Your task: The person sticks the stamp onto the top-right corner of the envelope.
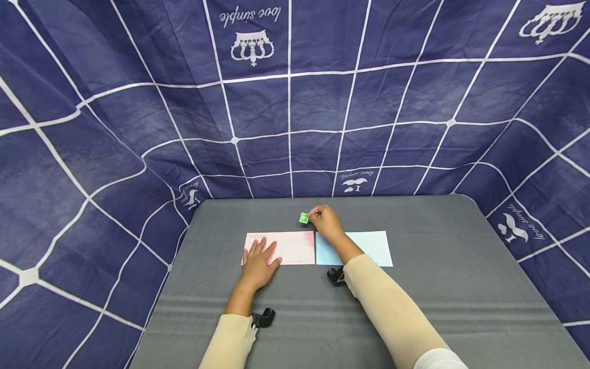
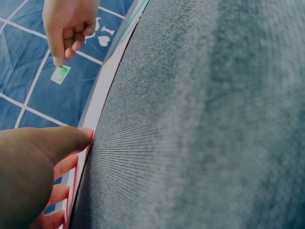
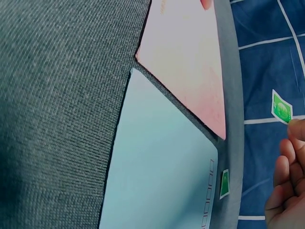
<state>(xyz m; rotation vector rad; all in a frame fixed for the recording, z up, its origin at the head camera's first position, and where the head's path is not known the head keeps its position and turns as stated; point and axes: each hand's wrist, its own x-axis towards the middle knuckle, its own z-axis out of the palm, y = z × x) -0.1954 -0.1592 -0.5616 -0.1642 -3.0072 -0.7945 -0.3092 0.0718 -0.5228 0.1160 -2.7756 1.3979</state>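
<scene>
A small green stamp with a white border (image 1: 304, 218) is pinched by one corner between the thumb and finger of my right hand (image 1: 326, 221). The right wrist view shows this hand holding it raised above the table, beyond the envelopes. My left hand (image 1: 258, 266) rests with spread fingers on the left part of a pink envelope (image 1: 295, 248). Beside it on the right lies a pale blue envelope (image 1: 373, 248), partly covered by my right forearm in the head view. A second green stamp (image 3: 225, 184) lies just past the blue envelope's far edge.
Both envelopes lie flat on a grey cloth-covered table (image 1: 461, 277). Dark blue curtains with white grid lines (image 1: 318, 102) hang behind and at both sides. Black wrist cameras (image 1: 264, 318) are strapped to both wrists.
</scene>
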